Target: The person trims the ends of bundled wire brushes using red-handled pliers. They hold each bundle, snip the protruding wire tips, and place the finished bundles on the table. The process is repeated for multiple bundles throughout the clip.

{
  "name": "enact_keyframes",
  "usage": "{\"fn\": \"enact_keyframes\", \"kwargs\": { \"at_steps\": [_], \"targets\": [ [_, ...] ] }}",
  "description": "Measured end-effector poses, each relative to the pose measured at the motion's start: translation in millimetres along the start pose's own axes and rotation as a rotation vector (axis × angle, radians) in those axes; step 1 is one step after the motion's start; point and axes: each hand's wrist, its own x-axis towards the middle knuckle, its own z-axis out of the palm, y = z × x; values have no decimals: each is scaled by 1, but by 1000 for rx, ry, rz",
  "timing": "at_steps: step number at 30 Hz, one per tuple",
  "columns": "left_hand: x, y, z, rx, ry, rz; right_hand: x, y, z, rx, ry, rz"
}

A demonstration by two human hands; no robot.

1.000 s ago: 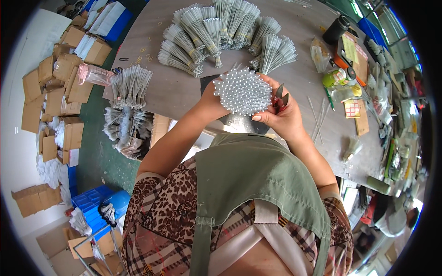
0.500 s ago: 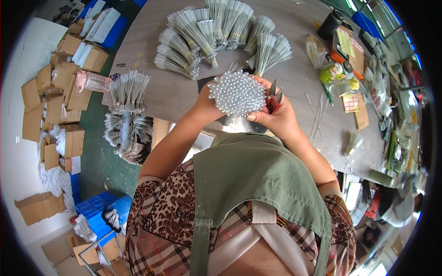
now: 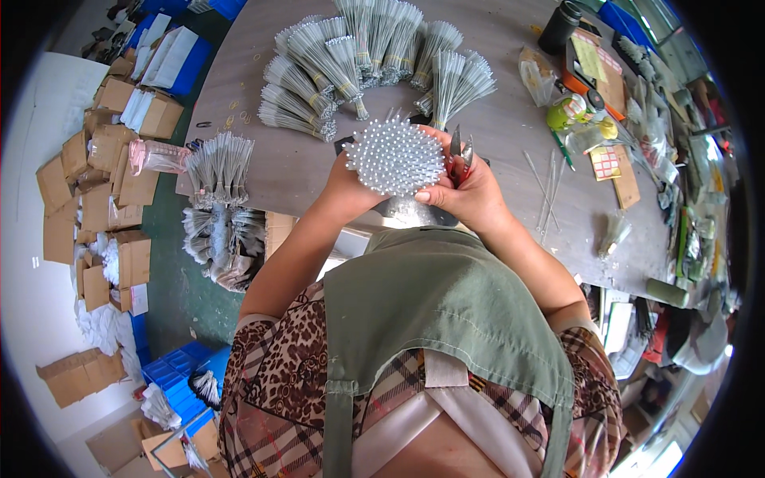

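Observation:
A round bundle of thin stems with pearly bead tips [image 3: 394, 155] is held upright in front of my chest, its beaded end facing up. My left hand [image 3: 351, 187] is closed round its left side, the fingers mostly hidden behind it. From the right, my right hand [image 3: 472, 191] grips the same bundle, thumb pressed on its near edge. A pair of red-handled snips [image 3: 459, 163] is also held in that right hand, blades pointing up and away from the bundle. Beneath the bundle, a dark pad [image 3: 341, 146] shows partly on the table.
Several tied stem bundles [image 3: 343, 60] fan out across the far table [image 3: 494, 40]. More bundles [image 3: 219, 167] stand at the left edge. Loose stems [image 3: 546, 195] lie to the right, near a black bottle [image 3: 560, 25] and an orange tray [image 3: 580, 80]. Cardboard boxes [image 3: 96, 187] are stacked far left.
The whole view has shifted slightly, and the bundle with both hands sits a little farther left in it. My grip on the bundle and the snips looks the same.

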Motion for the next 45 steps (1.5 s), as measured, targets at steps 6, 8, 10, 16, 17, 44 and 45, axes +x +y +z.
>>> {"fn": "enact_keyframes", "kwargs": {
  "at_steps": [6,8,10,16,17,44,45],
  "targets": [
    [-2,12,1,-33,-26,-54,2,0,-4,5,19,-9],
    [-1,25,1,-88,-58,-69,3,-3,-3,7,25,-10],
    [4,36,1,-92,-93,-70,4,-5,-5,-8,36,-9],
    [6,52,-1,-558,-183,-230,24,-14,-13,-118,116,-37],
    [7,55,0,-649,-205,-263,27,-15,-11,-96,128,-30],
    [-14,32,12,-879,-31,-604,62,-1,-44,-37,46,93],
    [-14,31,13,-892,-32,-586,61,-1,-47,-28,39,98]
  ]
}}
